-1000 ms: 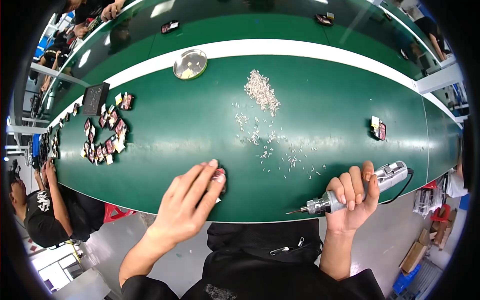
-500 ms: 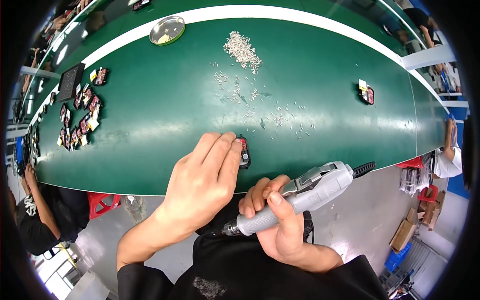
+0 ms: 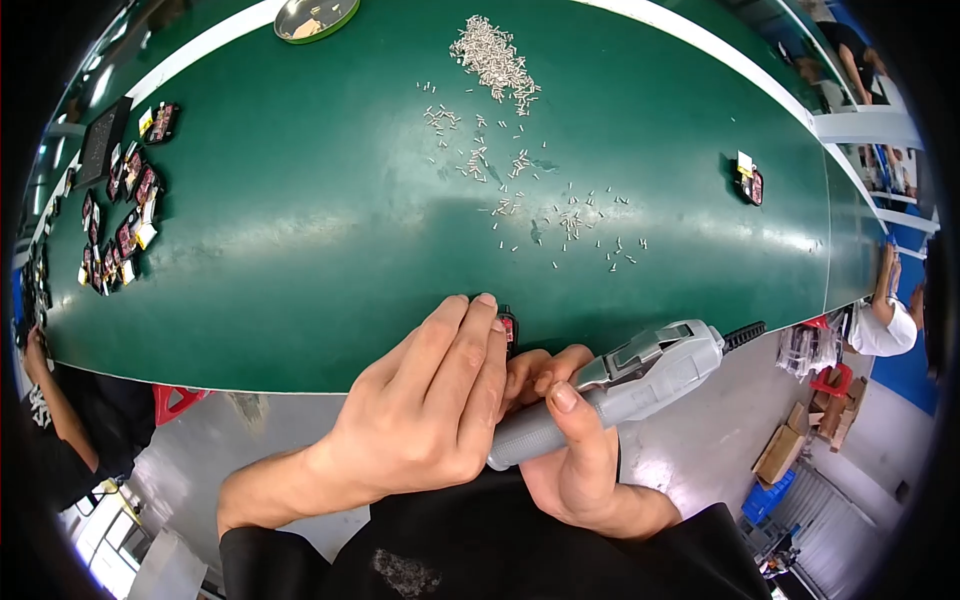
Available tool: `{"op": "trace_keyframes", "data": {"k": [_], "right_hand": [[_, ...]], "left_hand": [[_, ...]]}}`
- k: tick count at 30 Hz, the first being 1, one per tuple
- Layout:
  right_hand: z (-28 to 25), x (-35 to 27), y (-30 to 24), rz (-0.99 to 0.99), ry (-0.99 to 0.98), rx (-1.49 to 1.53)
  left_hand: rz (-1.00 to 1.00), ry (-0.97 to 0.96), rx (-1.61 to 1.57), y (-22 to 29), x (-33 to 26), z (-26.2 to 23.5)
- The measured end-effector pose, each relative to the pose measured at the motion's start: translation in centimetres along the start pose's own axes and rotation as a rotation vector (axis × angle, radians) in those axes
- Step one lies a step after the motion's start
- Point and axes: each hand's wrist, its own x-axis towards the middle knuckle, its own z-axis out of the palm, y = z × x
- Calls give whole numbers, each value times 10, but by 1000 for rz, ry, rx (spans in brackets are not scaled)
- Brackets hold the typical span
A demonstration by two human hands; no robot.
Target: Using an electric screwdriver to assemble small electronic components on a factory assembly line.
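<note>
1. Screwdriver (image 3: 660, 365), bulky and grey, is gripped in the right hand (image 3: 565, 475), its fingers curled round the body and the thumb pressed over it; the tip is hidden behind the left hand (image 3: 425, 405).
2. Now to the black-and-red unit (image 3: 510, 328): it is seen at the near edge of the green surface (image 3: 330, 290), mostly covered by the left hand's fingers, which are held close together; whether it is pinched cannot be told.
3. Farther up, a heap of small silvery pieces (image 3: 493, 60) is seen, with loose pieces (image 3: 572, 222) strewn toward the hands.
4. Over on the left, similar units (image 3: 127, 235) are clustered beside a black tray (image 3: 103, 140); on the right, a lone unit (image 3: 755, 187) is set well apart.
</note>
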Motion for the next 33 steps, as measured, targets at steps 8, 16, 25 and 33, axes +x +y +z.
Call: {"op": "trace_keyframes", "data": {"k": [8,16,25,33], "right_hand": [[-6,32,-64,-262,-425,-72],[11,77,-90,-305,-629,-303],[14,81,-83,-322,-636,-428],[25,76,-74,-270,-671,-481]], "left_hand": [[-84,-113,-117,8,-5,-9],[-95,-193,-76,10,-10,-8],[-92,-88,-69,7,-11,1],[-80,-144,-76,8,-12,-8]]}}
